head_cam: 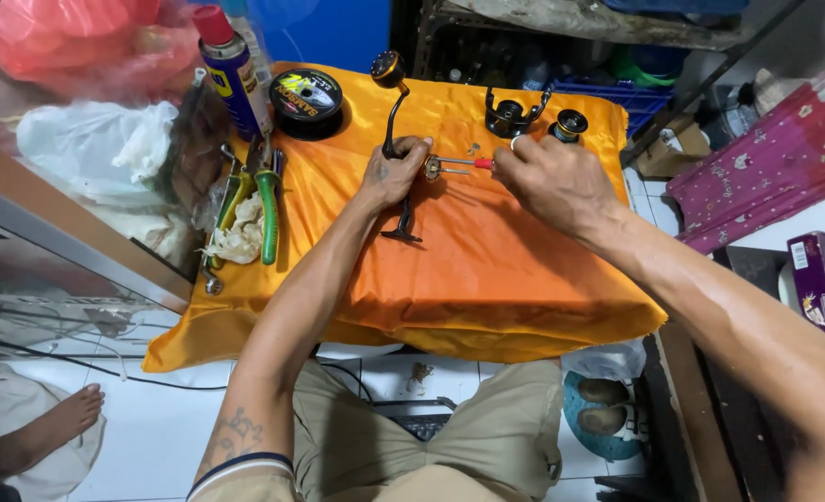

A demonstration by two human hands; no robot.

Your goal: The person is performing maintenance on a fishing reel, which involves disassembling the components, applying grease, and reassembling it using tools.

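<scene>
Left hand (392, 174): closed around the black reel handle (395, 130), pinning it on the orange cloth (487, 270) near the middle of the bench.
Right hand (552, 181): fingers pinched together on a small red-handled screwdriver (464, 164), its tip at a brass fitting (432, 167) just beside the left thumb.
Far side: black reel body (510, 118) and spool (570, 125), well apart from the hands; line spool (306, 98) and spray can (231, 70) to the far left.
Left edge: green-handled pliers (267, 209) beside a crumpled rag (240, 237).
Risk: the driver tip could slip off the fitting and jab the thumb; a loosened screw might roll off the slick cloth.
Hard to make out: the screw itself, hidden by fingers; a tiny metal part (474, 147) too small to identify.
</scene>
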